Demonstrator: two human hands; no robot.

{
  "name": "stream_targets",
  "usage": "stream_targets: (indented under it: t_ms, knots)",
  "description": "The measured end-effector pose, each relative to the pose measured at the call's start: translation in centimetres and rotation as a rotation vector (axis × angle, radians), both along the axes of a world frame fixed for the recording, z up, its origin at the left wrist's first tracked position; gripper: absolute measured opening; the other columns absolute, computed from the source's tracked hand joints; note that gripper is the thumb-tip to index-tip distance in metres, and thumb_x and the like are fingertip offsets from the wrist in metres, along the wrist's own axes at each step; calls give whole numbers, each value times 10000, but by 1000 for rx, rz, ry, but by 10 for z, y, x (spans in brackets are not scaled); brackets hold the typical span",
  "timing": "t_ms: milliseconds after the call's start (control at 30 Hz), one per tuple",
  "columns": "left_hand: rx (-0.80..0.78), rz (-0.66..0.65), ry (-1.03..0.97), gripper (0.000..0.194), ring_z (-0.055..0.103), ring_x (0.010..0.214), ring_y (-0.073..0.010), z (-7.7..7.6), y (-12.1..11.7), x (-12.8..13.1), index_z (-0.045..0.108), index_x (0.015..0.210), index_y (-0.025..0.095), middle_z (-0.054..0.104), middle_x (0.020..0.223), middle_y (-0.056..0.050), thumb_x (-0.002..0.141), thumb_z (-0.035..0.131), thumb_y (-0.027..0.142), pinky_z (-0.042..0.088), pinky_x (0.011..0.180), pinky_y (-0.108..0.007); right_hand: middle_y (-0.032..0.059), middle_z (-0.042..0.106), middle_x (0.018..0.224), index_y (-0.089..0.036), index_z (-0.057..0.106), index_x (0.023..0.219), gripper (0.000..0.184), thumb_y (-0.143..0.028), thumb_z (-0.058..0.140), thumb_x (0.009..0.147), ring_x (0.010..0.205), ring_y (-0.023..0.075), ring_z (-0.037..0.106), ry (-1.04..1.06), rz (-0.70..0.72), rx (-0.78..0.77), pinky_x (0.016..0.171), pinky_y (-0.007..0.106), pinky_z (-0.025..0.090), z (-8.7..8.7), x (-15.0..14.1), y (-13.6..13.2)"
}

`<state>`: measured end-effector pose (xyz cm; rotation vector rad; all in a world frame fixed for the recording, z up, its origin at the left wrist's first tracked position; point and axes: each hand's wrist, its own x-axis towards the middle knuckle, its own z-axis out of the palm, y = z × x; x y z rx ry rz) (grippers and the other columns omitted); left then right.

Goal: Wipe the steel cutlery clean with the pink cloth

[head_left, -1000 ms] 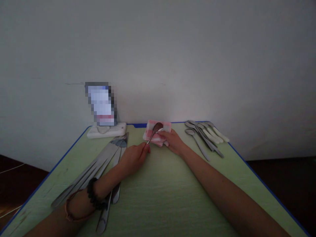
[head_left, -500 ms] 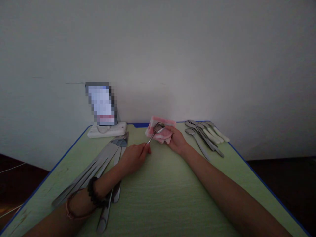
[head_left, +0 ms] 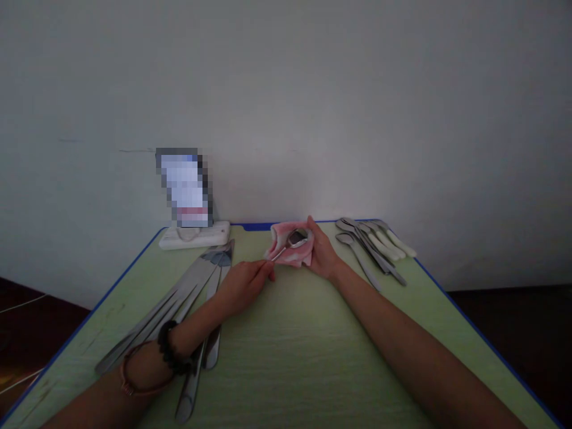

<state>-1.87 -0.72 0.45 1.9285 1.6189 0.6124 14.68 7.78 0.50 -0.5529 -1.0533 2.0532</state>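
On the far left of the green worktop [head_left: 313, 351], a phone [head_left: 183, 185], its screen blurred out, leans upright above a white block [head_left: 194, 238] near the wall. Below that, a spread of long, flat metal utensils [head_left: 154, 319] fans toward the near left, their far ends bunched together just in front of the block. The left forearm, with a black beaded bracelet [head_left: 167, 345] and a reddish band [head_left: 127, 384], crosses over part of them.

The left hand [head_left: 245, 285] is closed around the end of a metal spoon's [head_left: 297, 238] handle. The spoon is in the middle, between the two hands: from the left hand it points away and to the right, its long axis slanting toward the right hand [head_left: 322, 253]. Its bowl lies over a pink-and-white cloth [head_left: 302, 256], well nearer the right hand than the left. This relation seems to matter most: one hand commands the handle, the other the cloth around the bowl. The right hand grasps the cloth from its right side, thumb raised; its other fingers are mostly hidden, so how firmly they press cannot be told.

Further right, a single spoon [head_left: 345, 239] lies apart, beside a cluster of metal cutlery [head_left: 373, 249] and several white-handled pieces [head_left: 402, 243].
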Motion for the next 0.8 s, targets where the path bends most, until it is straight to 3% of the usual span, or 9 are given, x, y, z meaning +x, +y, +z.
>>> stream_targets:
  t_ms: [233, 333, 433, 567, 700, 800]
  knots:
    - [14, 52, -72, 443, 400, 452, -126, -1, 4, 0, 589, 727, 174, 366, 459, 55, 898, 270, 429, 275, 472, -220, 122, 693, 782, -148, 655, 867, 696, -721, 269, 781, 864, 275, 637, 123, -141, -137, 689, 389, 518, -7, 5, 6]
    - [7, 69, -76, 447, 413, 451, -127, -2, 4, 0, 587, 728, 173, 378, 460, 54, 900, 264, 431, 285, 474, -223, 112, 699, 812, -154, 654, 865, 587, -623, 303, 822, 879, 270, 633, 153, -186, -149, 735, 402, 512, -10, 5, 9]
    - [16, 71, -41, 449, 439, 462, -134, -1, 4, 0, 589, 728, 176, 391, 461, 50, 905, 257, 421, 297, 478, -227, 70, 703, 858, -165, 657, 877, 360, -439, 429, 830, 867, 220, 633, 148, -206, -111, 777, 341, 503, -10, 2, 10]
    - [21, 45, 75, 449, 504, 498, -151, 2, 2, 1, 589, 753, 182, 471, 489, 28, 925, 230, 390, 335, 513, -239, 14, 684, 779, -172, 660, 822, 169, -316, 618, 744, 704, 139, 605, 63, -181, -54, 685, 236, 484, -11, -3, 7]
    - [49, 2, 301, 411, 608, 626, -184, 3, -1, 3, 593, 807, 184, 621, 628, -31, 939, 230, 324, 394, 619, -268, 6, 669, 772, -170, 661, 802, 252, -351, 730, 640, 670, 120, 573, -82, -219, 67, 629, 219, 450, -17, -6, 3]
    - [52, -6, 407, 398, 640, 680, -202, 2, -3, 4, 583, 857, 178, 668, 707, -62, 949, 220, 313, 413, 656, -284, 12, 660, 789, -175, 659, 841, 315, -414, 715, 644, 698, 137, 563, -228, -286, 201, 630, 237, 439, -24, -8, 5]
